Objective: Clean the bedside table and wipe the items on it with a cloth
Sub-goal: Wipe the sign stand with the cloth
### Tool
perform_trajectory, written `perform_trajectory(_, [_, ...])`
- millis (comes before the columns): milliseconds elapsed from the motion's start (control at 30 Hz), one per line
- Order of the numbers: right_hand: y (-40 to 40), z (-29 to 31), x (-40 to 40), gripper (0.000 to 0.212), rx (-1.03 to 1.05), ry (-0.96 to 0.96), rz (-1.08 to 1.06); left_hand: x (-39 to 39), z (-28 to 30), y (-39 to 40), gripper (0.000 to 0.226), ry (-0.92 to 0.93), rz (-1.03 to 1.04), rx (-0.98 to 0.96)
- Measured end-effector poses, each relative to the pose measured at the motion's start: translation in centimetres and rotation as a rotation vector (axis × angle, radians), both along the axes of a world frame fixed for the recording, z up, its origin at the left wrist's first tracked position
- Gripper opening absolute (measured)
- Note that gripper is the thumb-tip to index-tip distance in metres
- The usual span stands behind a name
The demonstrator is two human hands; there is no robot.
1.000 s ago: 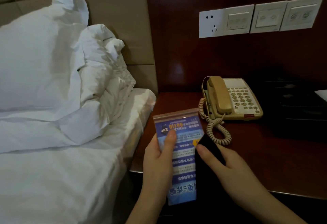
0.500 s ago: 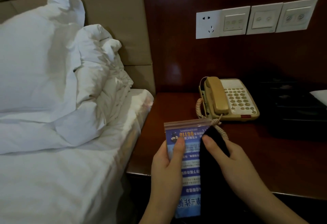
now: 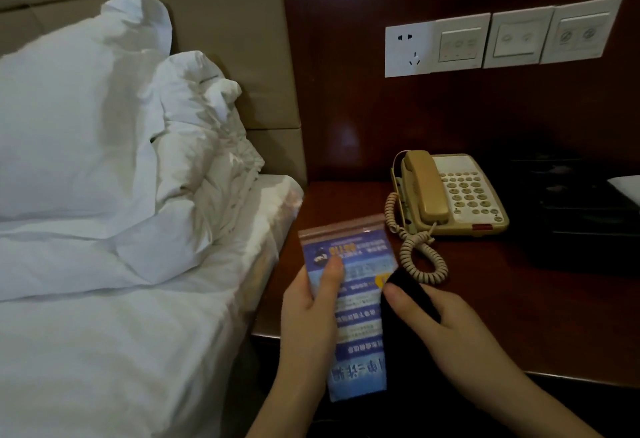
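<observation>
A dark wooden bedside table [image 3: 519, 316] is set against the bed [image 3: 121, 333]. At its front-left corner a blue card [image 3: 360, 302] is gripped by the left hand [image 3: 308, 326]; a black cloth [image 3: 410, 295] is pinched by the right hand [image 3: 446, 330]. A telephone [image 3: 453, 195] sits toward the back edge.

Hotel bedroom, shown by a bed [image 3: 138, 351] made with white linen, 2 pillows [image 3: 86, 132] propped against a padded headboard [image 3: 242, 39], a corded phone [image 3: 450, 195] set on a dark wood bedside table [image 3: 519, 316], 4 wall plates [image 3: 502, 37] mounted above

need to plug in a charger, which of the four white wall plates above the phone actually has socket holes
The leftmost wall plate, directly above the phone. It shows plug slots; the three plates to its right carry only switch buttons.
</observation>
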State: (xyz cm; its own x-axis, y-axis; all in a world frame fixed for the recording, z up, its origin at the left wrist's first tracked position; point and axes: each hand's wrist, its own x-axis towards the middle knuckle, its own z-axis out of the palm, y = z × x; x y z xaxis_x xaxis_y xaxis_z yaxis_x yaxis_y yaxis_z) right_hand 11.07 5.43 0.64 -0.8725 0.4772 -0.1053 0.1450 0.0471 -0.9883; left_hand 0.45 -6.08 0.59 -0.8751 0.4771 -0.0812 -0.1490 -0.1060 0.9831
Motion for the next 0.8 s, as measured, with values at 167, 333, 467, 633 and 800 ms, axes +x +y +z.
perform_trajectory(167, [1.4,0.6,-0.4,0.025,-0.003,0.064,-0.166,0.9,0.0,0.6,0.016,-0.093,-0.225,-0.043])
perform_trajectory(333, [2.7,1.0,0.0,0.028,-0.071,0.031,-0.09,0.8,-0.2,0.3,0.021,-0.108,-0.41,-0.051])
perform_trajectory(467, [3.0,1.0,0.4,0.027,-0.064,0.027,-0.124,0.3,-0.1,0.4,0.024,-0.072,-0.211,-0.031])
perform_trajectory(633, [2.1,0.3,0.3,0.026,-0.05,0.025,-0.176,-0.6,-0.3,0.4,0.031,-0.165,0.035,0.065])
perform_trajectory(800, [-1.0,-1.3,-0.6,0.02,-0.146,0.111,-0.468,1.2,-1.2,1.2,0.042,-0.188,0.165,0.125])
